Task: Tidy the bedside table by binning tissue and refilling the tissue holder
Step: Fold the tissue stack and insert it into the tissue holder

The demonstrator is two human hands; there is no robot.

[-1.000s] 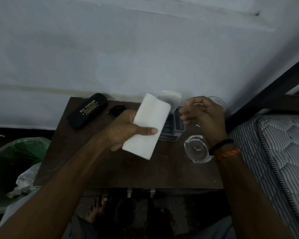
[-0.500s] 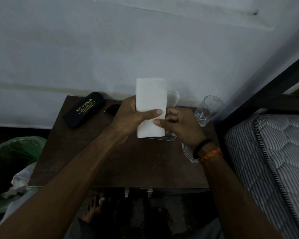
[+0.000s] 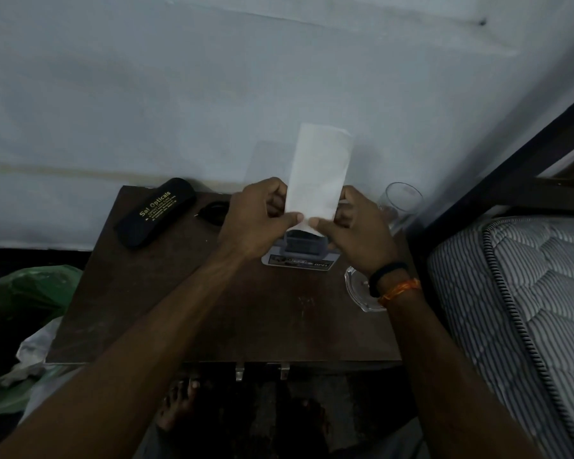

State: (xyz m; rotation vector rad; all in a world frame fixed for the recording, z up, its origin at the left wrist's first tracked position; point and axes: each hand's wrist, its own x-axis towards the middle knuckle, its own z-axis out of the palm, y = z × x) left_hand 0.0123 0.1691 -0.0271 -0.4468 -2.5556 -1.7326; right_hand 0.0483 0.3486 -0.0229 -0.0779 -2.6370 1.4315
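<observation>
Both hands hold a folded white tissue stack (image 3: 317,173) upright over the tissue holder (image 3: 300,250), which stands toward the back edge of the dark wooden table (image 3: 186,309), right of its middle. The left hand (image 3: 256,217) pinches the stack's lower left corner between thumb and fingers; the right hand (image 3: 358,230) pinches the lower right corner the same way, so each hand is closed on the tissue. The bottom edge of the stack sits right at the holder's dark top opening; whether it is already inside cannot be told. A black spectacle case (image 3: 156,212) with gold lettering lies at the back left corner of the table, and a small dark object (image 3: 214,212) lies just beside it. A clear drinking glass (image 3: 401,203) stands at the back right corner, and a glass ashtray (image 3: 362,293) rests at the right edge, partly covered by the right wrist. Off the left edge, a green-lined bin (image 3: 24,306) holds crumpled white tissue (image 3: 30,356). A striped mattress (image 3: 527,309) lies to the right of the table.
</observation>
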